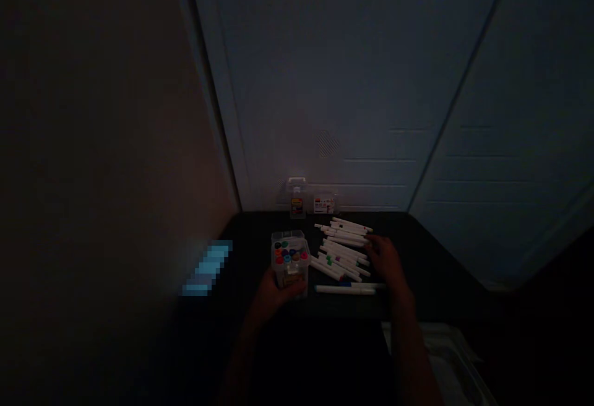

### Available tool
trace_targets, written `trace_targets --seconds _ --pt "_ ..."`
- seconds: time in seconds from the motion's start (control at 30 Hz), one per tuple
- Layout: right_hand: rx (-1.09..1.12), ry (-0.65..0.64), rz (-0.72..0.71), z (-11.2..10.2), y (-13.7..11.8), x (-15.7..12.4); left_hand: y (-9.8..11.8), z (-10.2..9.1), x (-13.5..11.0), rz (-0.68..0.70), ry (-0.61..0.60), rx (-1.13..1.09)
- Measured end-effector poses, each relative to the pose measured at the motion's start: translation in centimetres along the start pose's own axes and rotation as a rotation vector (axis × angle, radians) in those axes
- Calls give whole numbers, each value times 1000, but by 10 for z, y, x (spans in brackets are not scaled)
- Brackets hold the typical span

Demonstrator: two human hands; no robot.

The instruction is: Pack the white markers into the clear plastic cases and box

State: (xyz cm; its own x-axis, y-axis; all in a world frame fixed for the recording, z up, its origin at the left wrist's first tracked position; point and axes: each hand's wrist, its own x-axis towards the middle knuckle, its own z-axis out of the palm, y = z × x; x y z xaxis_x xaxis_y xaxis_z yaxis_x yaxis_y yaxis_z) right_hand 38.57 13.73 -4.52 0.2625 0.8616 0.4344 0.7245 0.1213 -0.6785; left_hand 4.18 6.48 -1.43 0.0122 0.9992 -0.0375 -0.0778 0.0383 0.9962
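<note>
My left hand (277,294) is wrapped round a clear plastic box (292,279) whose lid stands open at the back. Inside it, several markers stand upright with red, green, blue and brown ends showing. To the right of the box, several white markers (346,251) lie in a loose row on the table. The fingers of my right hand (384,260) close on the right end of a white marker (350,240) near the far side of the row; the fingertips are dim. Closer to me lie a blue-ended marker (346,290) and another just behind it.
A second clear case with a handle (297,198) and a small labelled box (324,203) stand at the back of the dark table (427,270), against the white panel. A wall rises on the left. Below the table on the right sits a pale tray (445,338).
</note>
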Motion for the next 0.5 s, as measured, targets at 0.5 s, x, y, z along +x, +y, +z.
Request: trace_targets --seconds 0.5 --pt "524 232 175 -15 -32 -8 9 2 -4 -10 -13 29"
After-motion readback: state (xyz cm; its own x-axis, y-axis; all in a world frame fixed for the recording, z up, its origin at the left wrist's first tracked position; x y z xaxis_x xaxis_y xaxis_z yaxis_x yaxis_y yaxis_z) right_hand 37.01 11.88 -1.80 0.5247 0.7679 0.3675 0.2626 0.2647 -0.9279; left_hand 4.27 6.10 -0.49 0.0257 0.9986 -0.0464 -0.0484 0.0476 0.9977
